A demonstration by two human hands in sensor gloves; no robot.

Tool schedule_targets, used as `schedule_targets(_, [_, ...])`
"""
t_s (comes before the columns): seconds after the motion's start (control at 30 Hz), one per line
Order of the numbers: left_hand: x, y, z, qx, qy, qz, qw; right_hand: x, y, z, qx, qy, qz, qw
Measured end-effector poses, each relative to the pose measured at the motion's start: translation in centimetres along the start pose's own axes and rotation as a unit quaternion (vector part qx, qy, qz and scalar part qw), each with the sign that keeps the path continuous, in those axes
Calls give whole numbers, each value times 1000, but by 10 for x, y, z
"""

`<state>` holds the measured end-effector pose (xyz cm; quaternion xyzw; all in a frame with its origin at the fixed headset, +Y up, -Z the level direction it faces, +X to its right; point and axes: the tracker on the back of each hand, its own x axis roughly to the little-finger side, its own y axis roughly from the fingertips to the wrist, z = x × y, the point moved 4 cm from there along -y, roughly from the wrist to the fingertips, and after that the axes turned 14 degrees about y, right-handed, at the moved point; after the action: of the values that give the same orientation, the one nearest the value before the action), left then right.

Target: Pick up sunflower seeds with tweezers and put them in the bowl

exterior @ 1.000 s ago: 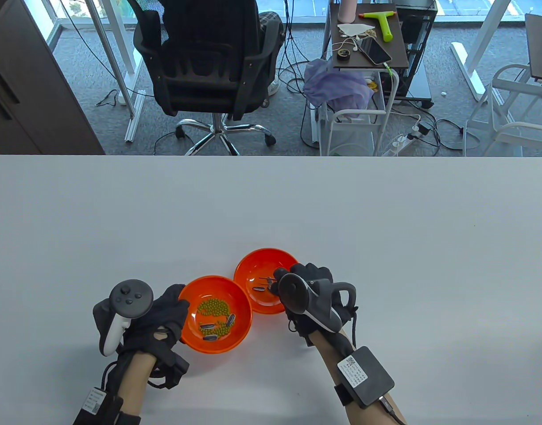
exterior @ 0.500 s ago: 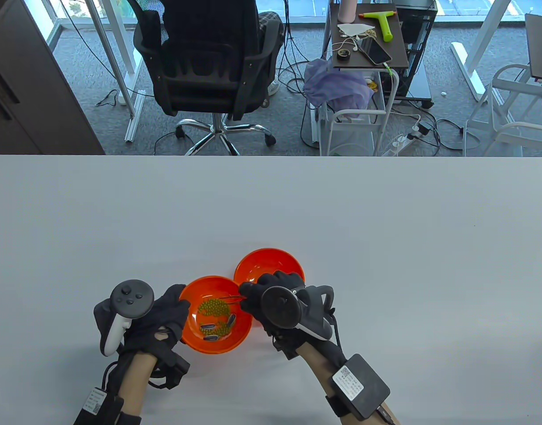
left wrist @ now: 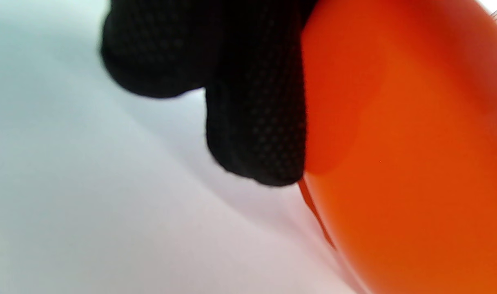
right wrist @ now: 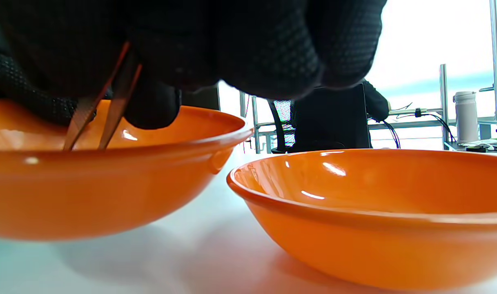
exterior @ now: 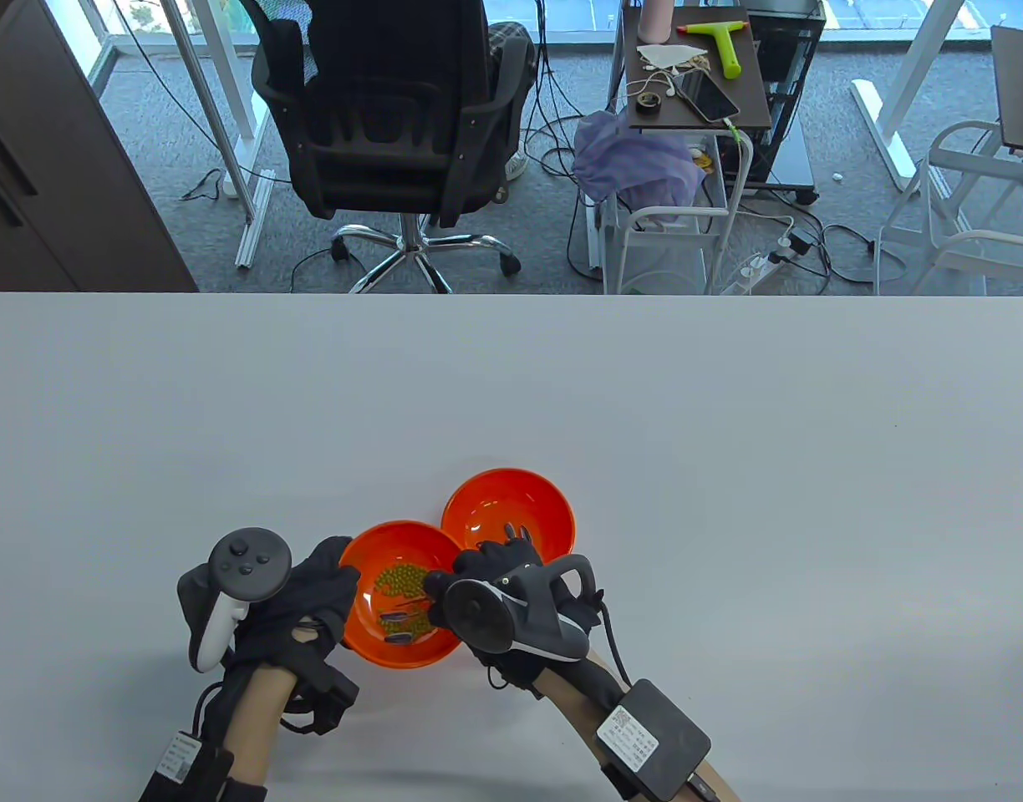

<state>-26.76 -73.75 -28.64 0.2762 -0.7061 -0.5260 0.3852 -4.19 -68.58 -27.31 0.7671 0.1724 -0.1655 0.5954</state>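
Note:
Two orange bowls stand side by side. The near bowl (exterior: pixel 369 536) holds green beans (exterior: pixel 399 578) and striped sunflower seeds (exterior: pixel 396 618). The far bowl (exterior: pixel 478 486) holds a couple of seeds (exterior: pixel 516 531). My right hand (exterior: pixel 440 586) pinches the tweezers (exterior: pixel 411 601), whose tips reach down into the near bowl among the beans and seeds. In the right wrist view the tweezers (right wrist: pixel 103 108) dip behind the near bowl's rim (right wrist: pixel 109 151), with the far bowl (right wrist: pixel 375 220) to its right. My left hand (exterior: pixel 332 578) holds the near bowl's left edge, and its fingers (left wrist: pixel 252 102) press the bowl's wall (left wrist: pixel 395 163).
The white table (exterior: pixel 729 468) stretches wide around the bowls. Beyond its far edge are an office chair (exterior: pixel 394 109) and a cart (exterior: pixel 695 92) on the floor.
My right hand has moved left and toward me with the tweezers, from over the far bowl to the near bowl. The far bowl's seeds are now uncovered. My left hand has not moved.

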Motion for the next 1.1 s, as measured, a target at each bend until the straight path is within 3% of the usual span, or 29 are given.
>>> schedule_targets(0.57, [1,0,-1,0,-1,1,1000,9,1,-6,34,0,17,999])
schedule_targets(0.9, [2,0,1,-4,0,4,1000,62,2,-25,70,-32,128,989])
schedule_targets(1.1, [2,0,2,-5,0,5,1000,93,5,-22,70,-17,179,981])
